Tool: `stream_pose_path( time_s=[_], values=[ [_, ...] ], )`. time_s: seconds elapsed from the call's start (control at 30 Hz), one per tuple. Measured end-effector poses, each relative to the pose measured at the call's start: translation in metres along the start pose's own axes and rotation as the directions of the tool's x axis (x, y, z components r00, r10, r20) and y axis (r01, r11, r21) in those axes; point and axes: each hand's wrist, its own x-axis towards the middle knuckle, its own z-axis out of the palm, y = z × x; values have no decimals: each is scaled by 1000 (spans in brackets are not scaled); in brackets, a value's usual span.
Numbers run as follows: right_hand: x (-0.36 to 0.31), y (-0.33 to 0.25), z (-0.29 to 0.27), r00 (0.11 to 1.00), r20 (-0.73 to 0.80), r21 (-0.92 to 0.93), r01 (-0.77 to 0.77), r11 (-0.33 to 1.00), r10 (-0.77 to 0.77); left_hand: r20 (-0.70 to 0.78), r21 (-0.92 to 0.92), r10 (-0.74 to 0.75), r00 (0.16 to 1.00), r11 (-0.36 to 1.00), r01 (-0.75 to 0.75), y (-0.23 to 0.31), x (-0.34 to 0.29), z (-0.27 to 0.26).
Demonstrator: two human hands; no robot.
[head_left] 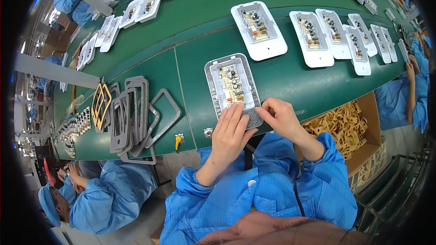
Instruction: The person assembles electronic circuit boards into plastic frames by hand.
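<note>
In front of me on the green table (200, 77) lies a white plastic housing (244, 69) with a circuit board (233, 83) inside it. A speckled grey foam gasket (253, 117) lies around its rim. My left hand (228, 136) rests with fingers stretched flat over the gasket's near left part, the fingertips reaching the board's near end. At the near right corner, my right hand (282, 117) has its thumb and forefinger pressed together on the gasket's edge, the other fingers curled. The palms hide part of the housing's near end.
Loose grey gaskets (129, 113) and tan frames (101, 102) pile up at left, beside rows of small circuit boards (77, 124). More white housings (272, 47) stand behind and to the right. A cardboard box (370, 109) of tan cut-outs sits at my right. A co-worker (113, 195) sits at left.
</note>
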Motion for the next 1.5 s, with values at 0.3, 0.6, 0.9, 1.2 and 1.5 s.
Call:
stream_pose_path(
  time_s=[0.3,0.6,0.9,1.2,1.5],
  values=[
    [51,-2,-13,988,-131,-93,67,993,-79,-196,-99,-106,975,991,88,-29,31,-39],
    [132,25,13,993,79,-74,-77,994,83,52,28,-293,955,956,292,-93,58,-8],
    [132,27,-72,906,-319,377,-148,914,278,-81,178,-282,956,940,292,-61,8,-92],
    [153,54,-106,793,-568,703,330,630,219,153,307,-590,793,791,529,-134,-89,-244],
    [106,-8,-9,992,-121,375,79,924,-36,136,21,-687,714,722,691,-159,-75,-237]
  ],
)
